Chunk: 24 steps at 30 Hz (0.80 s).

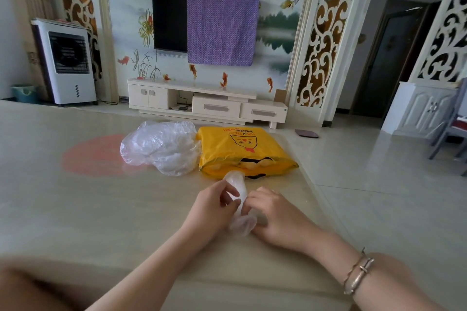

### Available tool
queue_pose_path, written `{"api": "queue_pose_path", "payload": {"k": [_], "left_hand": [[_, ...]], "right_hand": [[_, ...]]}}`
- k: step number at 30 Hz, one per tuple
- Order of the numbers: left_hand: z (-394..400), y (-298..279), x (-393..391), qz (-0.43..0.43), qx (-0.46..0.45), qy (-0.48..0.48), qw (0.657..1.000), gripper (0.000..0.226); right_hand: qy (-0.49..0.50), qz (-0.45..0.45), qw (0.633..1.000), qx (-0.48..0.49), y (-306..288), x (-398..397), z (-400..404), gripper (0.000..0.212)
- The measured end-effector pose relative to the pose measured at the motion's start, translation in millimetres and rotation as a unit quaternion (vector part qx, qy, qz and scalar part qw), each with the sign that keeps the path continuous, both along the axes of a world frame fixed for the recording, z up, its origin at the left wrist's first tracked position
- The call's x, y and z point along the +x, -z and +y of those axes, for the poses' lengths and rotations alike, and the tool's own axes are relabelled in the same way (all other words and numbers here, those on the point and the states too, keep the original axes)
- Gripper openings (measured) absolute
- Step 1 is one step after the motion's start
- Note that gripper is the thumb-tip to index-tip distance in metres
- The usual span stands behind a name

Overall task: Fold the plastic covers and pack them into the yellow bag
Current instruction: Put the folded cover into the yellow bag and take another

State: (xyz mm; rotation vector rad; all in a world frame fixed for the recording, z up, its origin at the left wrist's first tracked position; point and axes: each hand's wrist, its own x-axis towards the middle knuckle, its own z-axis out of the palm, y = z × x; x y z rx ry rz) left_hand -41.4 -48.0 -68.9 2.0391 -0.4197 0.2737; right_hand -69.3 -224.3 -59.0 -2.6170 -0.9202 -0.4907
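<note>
Left hand (214, 206) and right hand (274, 219) both pinched one thin, translucent, crumpled plastic cover (238, 199) just before the bulging yellow bag (242, 151); a loose cover pile (161, 146) touched the bag.

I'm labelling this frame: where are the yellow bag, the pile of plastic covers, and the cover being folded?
yellow bag (242, 149): head view, its printed top face.
pile of plastic covers (161, 146): head view, middle of heap.
cover being folded (238, 184): head view, upper end, above the fingers.

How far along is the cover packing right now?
Done: pale folded shapes seem to show in the yellow bag. In hand: left hand and right hand both pinch one plastic cover, mid-fold. Left: the clear pile of covers beside the bag.
</note>
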Motion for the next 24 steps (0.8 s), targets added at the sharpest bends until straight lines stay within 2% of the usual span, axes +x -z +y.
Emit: {"api": "queue_pose_path", "payload": {"k": [2,6,10,13,16,18,21,23,24], "left_hand": [[1,2,1,0.013,-0.005,-0.019,1.0,0.005],[0,2,3,0.013,-0.019,-0.069,0.997,0.024],[-3,1,4,0.019,-0.018,-0.09,0.996,0.038],[-4,5,7,0.033,0.012,-0.092,0.995,0.028],[-2,11,10,0.036,0.041,-0.102,0.993,0.025],[-1,13,11,0.034,0.04,-0.106,0.993,0.026],[-1,13,11,0.028,0.036,-0.107,0.993,0.026],[0,13,12,0.027,0.032,-0.108,0.993,0.026],[0,13,12,0.028,0.031,-0.109,0.993,0.026]], "right_hand": [[0.018,0.054,0.998,0.042,0,1,0,0.012],[0.073,0.18,0.969,0.154,-7,9,2,0.023],[0.141,0.194,0.938,0.251,-7,25,11,0.027],[0.216,0.2,0.922,0.25,-6,36,18,0.016],[0.271,0.174,0.926,0.196,-5,40,26,0.026],[0.275,0.163,0.927,0.198,-5,42,29,0.029],[0.227,0.148,0.921,0.281,-11,41,26,0.025],[0.165,0.119,0.933,0.296,-17,36,21,0.022],[0.139,0.105,0.947,0.269,-18,33,18,0.022]]}}
